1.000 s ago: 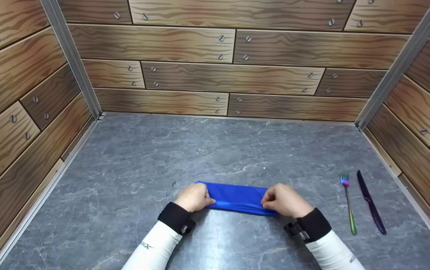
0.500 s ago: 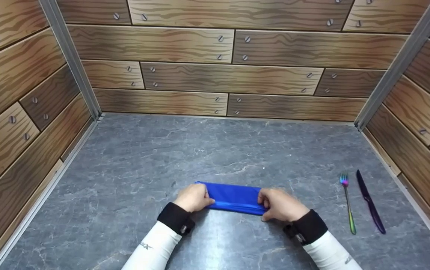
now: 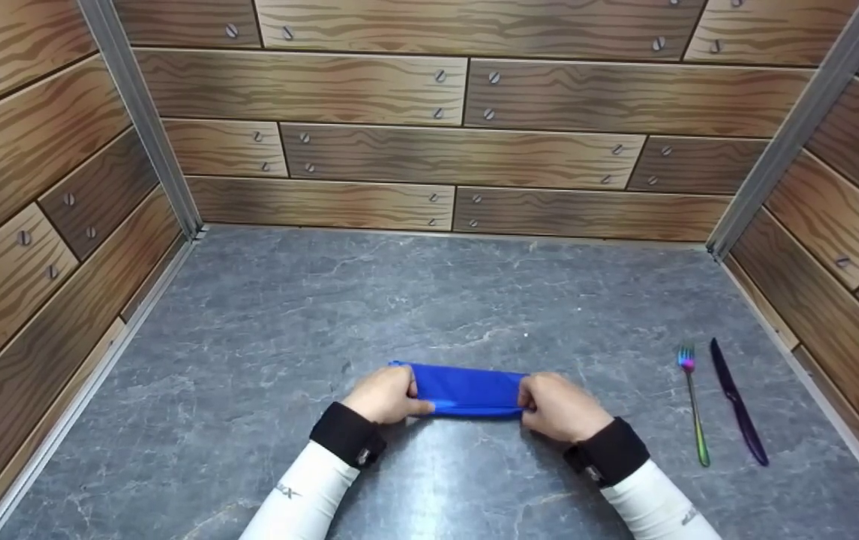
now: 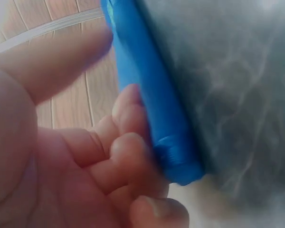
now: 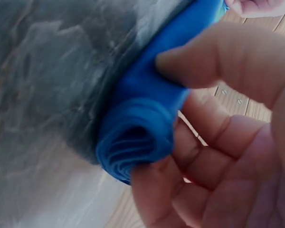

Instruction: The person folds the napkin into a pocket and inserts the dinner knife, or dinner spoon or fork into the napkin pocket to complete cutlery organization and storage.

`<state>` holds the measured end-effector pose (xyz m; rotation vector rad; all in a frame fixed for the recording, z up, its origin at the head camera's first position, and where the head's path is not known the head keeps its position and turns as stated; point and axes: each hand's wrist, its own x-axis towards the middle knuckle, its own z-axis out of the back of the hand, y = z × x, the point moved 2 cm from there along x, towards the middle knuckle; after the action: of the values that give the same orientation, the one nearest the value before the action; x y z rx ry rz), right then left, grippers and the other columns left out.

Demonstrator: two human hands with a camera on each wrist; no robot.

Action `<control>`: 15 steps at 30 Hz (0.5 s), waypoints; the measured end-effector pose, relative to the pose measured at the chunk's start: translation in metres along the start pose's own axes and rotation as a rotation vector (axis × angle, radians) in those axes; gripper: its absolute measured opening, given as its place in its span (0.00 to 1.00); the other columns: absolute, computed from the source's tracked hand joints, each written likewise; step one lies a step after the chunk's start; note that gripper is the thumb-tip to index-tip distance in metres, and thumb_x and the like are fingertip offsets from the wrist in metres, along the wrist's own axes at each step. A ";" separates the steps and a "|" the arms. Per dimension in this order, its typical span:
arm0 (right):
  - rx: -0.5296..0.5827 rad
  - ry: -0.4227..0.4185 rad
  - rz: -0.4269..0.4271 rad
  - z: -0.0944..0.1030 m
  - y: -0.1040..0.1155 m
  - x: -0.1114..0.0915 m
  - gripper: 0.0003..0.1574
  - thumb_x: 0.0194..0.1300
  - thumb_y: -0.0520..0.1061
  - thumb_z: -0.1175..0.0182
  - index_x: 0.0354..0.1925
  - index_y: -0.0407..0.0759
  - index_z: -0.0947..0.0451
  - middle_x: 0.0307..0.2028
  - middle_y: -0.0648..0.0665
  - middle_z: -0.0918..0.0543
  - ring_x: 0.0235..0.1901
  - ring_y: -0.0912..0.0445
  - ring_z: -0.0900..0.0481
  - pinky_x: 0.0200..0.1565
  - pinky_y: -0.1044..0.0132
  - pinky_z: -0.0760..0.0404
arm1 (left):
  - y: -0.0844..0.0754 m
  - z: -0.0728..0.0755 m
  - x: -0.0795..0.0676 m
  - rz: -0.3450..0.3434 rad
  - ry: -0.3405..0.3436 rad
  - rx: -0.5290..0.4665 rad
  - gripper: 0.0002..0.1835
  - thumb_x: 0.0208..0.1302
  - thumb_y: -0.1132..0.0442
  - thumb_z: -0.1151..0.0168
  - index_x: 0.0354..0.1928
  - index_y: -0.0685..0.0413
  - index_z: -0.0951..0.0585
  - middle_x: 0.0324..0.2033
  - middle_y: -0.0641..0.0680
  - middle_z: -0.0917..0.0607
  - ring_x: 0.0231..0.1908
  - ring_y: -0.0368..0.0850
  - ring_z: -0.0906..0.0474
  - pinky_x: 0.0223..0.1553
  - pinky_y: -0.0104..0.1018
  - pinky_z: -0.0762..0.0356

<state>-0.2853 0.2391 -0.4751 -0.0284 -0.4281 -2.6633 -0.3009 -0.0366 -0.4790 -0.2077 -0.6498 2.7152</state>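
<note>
A blue cloth (image 3: 467, 390), folded into a long strip, lies crosswise on the grey marbled table. Its left end is held by my left hand (image 3: 384, 395), thumb along the near edge. My right hand (image 3: 566, 407) grips the right end with thumb and curled fingers. In the right wrist view, that end of the cloth (image 5: 135, 137) shows several layers curled into a loose roll, with the thumb on top and fingers around it. The left wrist view shows the cloth (image 4: 156, 95) as a narrow roll between thumb and fingers of my left hand (image 4: 85, 161).
To the right lie a rainbow-coloured fork (image 3: 692, 405) and a dark purple knife (image 3: 738, 401), side by side and apart from the cloth. Wood-patterned panels (image 3: 369, 154) wall the grey tabletop (image 3: 286, 307) at the back and both sides.
My right hand has shifted slightly left and closed round the cloth's right end. The cloth's near edge has turned up and away from me, making the strip narrower. My left hand stays nearly in place.
</note>
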 end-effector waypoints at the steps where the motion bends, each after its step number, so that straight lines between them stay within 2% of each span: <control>1: 0.002 -0.003 -0.004 0.000 -0.001 0.001 0.07 0.48 0.35 0.31 0.28 0.43 0.18 0.28 0.49 0.17 0.31 0.56 0.23 0.36 0.59 0.21 | -0.001 0.000 -0.001 -0.009 -0.003 0.016 0.19 0.59 0.47 0.21 0.33 0.53 0.19 0.26 0.47 0.18 0.28 0.44 0.23 0.31 0.39 0.26; 5: 0.031 -0.003 -0.027 0.002 -0.004 0.004 0.05 0.51 0.38 0.33 0.29 0.45 0.19 0.30 0.50 0.19 0.33 0.57 0.26 0.38 0.60 0.24 | -0.006 -0.001 -0.004 -0.056 -0.058 0.118 0.28 0.50 0.48 0.15 0.42 0.57 0.20 0.41 0.60 0.13 0.43 0.56 0.15 0.43 0.52 0.16; 8: 0.065 -0.014 -0.042 0.006 -0.006 0.005 0.05 0.54 0.38 0.34 0.30 0.46 0.20 0.32 0.50 0.20 0.35 0.56 0.27 0.40 0.59 0.25 | -0.008 -0.001 -0.003 -0.093 -0.136 0.182 0.32 0.47 0.50 0.14 0.46 0.60 0.21 0.48 0.66 0.16 0.50 0.62 0.17 0.47 0.57 0.15; 10: 0.084 -0.021 -0.048 0.009 -0.007 0.005 0.05 0.54 0.38 0.34 0.31 0.46 0.20 0.32 0.50 0.20 0.36 0.56 0.28 0.40 0.59 0.26 | -0.008 -0.002 -0.002 -0.113 -0.185 0.209 0.31 0.47 0.53 0.14 0.45 0.60 0.22 0.48 0.66 0.17 0.49 0.62 0.20 0.45 0.57 0.14; 15: 0.114 -0.021 -0.048 0.015 -0.010 0.004 0.06 0.56 0.38 0.34 0.31 0.47 0.21 0.33 0.50 0.21 0.36 0.56 0.28 0.40 0.60 0.27 | -0.005 -0.004 0.001 -0.156 -0.274 0.256 0.19 0.52 0.65 0.20 0.38 0.54 0.23 0.41 0.61 0.21 0.44 0.56 0.27 0.37 0.49 0.17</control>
<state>-0.2940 0.2500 -0.4637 -0.0109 -0.5943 -2.6831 -0.2999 -0.0304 -0.4802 0.2710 -0.3635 2.6622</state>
